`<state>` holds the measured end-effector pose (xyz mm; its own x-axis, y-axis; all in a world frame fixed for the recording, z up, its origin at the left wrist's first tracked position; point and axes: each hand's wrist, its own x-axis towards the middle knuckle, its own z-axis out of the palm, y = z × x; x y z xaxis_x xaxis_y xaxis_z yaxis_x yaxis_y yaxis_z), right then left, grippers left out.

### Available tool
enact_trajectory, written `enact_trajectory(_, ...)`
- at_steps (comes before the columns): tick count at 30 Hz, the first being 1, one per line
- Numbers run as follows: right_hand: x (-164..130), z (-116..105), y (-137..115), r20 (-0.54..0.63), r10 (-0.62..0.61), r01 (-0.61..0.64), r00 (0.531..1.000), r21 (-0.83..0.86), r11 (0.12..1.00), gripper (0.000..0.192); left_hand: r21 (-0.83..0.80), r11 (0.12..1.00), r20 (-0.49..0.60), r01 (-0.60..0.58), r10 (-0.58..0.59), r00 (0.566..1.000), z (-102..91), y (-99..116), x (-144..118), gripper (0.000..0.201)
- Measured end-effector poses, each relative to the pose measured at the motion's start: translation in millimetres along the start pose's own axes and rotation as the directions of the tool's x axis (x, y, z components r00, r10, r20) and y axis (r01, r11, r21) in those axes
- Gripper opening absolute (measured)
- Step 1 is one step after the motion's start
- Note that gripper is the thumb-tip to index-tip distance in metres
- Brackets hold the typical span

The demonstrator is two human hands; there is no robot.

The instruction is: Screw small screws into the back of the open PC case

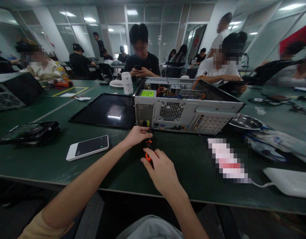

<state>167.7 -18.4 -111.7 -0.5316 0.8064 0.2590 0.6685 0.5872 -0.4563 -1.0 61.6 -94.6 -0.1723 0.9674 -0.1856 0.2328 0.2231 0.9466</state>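
Note:
An open grey computer case [182,111] lies on its side on the dark green table [187,166], its rear panel facing me. My right hand [161,171] grips the orange handle of a screwdriver [148,147] whose shaft points at the case's lower left rear corner. My left hand [138,134] reaches in from the left and pinches the shaft near its tip, close against the case.
The black side panel [105,111] lies left of the case. A white phone-like device [88,147] and a black board [28,132] lie at left. A metal bowl [245,122], a plastic bag [272,142] and a white box [289,181] are at right. Several people sit across the table.

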Motion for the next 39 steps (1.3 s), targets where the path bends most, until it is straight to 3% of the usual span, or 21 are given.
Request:
enact_trajectory(7,3,3,1,0.013,0.032,-0.031,0.999,-0.028,0.999,0.036,0.041,0.995,0.107,-0.085,0.081,0.991,-0.8,-15,12,0.059)
enact_trajectory(21,5,1,-3,0.028,0.067,-0.066,0.997,-0.039,0.997,0.036,0.102,0.984,0.096,-0.144,0.134,0.986,-0.2,-22,18,0.048)
enact_trajectory(30,4,-3,-4,0.021,0.092,-0.092,0.996,0.014,0.996,0.034,0.083,0.992,0.095,-0.092,0.084,0.992,-1.0,-6,5,0.048)
enact_trajectory(36,6,-1,-5,0.026,0.156,-0.157,0.987,0.019,0.987,0.036,0.197,0.977,0.148,-0.082,0.053,0.988,-24.4,12,-10,0.023)
enact_trajectory(39,7,-1,-8,0.049,0.181,-0.18,0.982,-0.028,0.983,0.035,0.177,0.984,0.333,-0.027,-0.035,0.942,-37.8,15,-17,0.03)
